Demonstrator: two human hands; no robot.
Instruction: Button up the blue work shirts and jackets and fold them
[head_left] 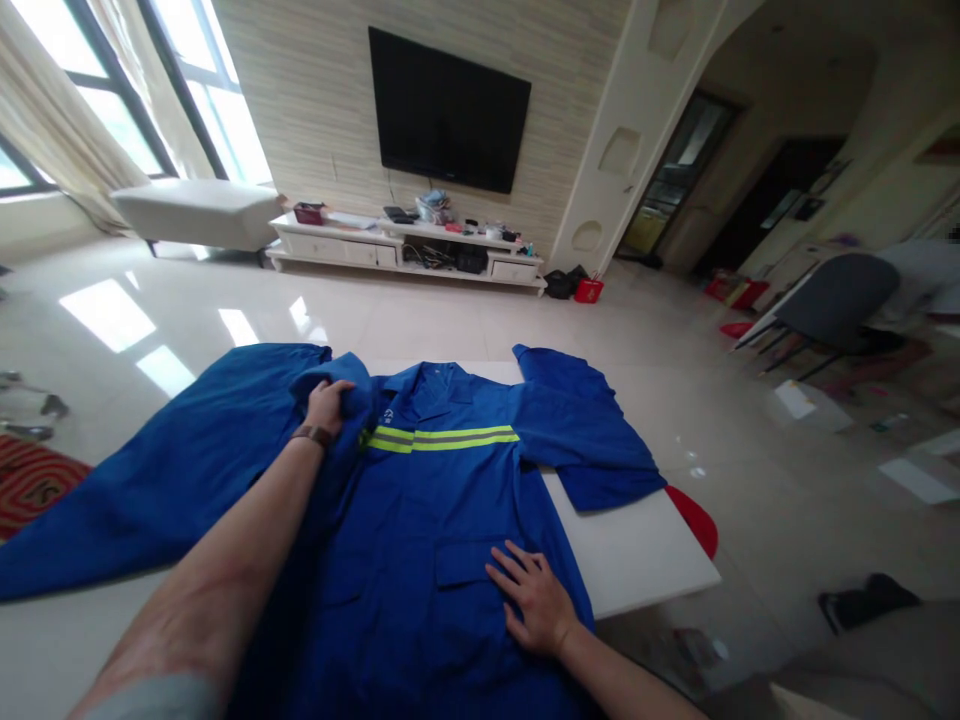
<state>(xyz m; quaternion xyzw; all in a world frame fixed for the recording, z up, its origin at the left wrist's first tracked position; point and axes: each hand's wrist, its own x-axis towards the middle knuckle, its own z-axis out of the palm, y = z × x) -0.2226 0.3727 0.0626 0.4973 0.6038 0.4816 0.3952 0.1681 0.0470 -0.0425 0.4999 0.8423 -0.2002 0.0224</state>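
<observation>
A blue work jacket [420,510] with a yellow and grey reflective stripe across its chest lies spread on a white table [622,545], collar pointing away from me. My left hand [326,408] is closed on the bunched jacket sleeve at the left shoulder, lifting some of the cloth. Flat on the lower right front, by the pocket flap, rests my right hand [536,600] with its fingers spread. The other sleeve [585,430] stretches out to the right over the table edge. More blue cloth [180,460], perhaps trousers, lies to the left.
Beyond the table, a TV cabinet [337,245] with clutter stands under a wall-mounted television [450,110]. A grey chair [832,295] and a person are at the right. A red stool [694,520] sits partly beneath the table's right edge. A patterned red mat [37,485] is at the left.
</observation>
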